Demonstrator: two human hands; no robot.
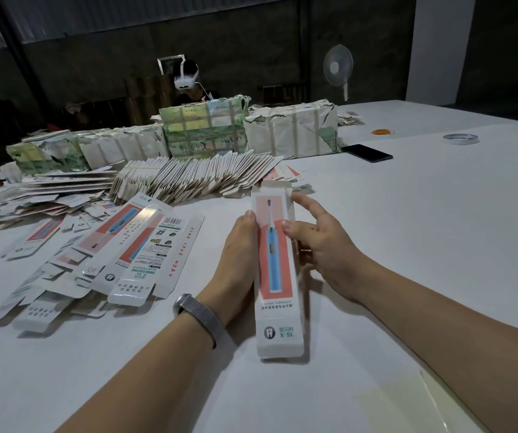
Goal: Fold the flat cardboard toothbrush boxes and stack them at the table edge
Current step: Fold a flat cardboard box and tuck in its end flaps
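A long white toothbrush box [278, 310] with a blue brush on a red panel is held above the table [407, 232], squared up into a tube, its far flap open. My left hand [239, 264] lies flat along its left side with straight fingers. My right hand [323, 242] holds the right side, thumb pressed on the front face, index finger stretched out. Several loose boxes [139, 251] lie in a heap to the left. A long row of flat boxes [189, 176] lies fanned behind.
Wrapped paper bundles [204, 129] stand at the back, with a person wearing a headset [185, 79] behind them. A black phone [367, 153], a tape roll [460, 139], rubber bands [382, 131] and a fan [338, 67] are at the right back.
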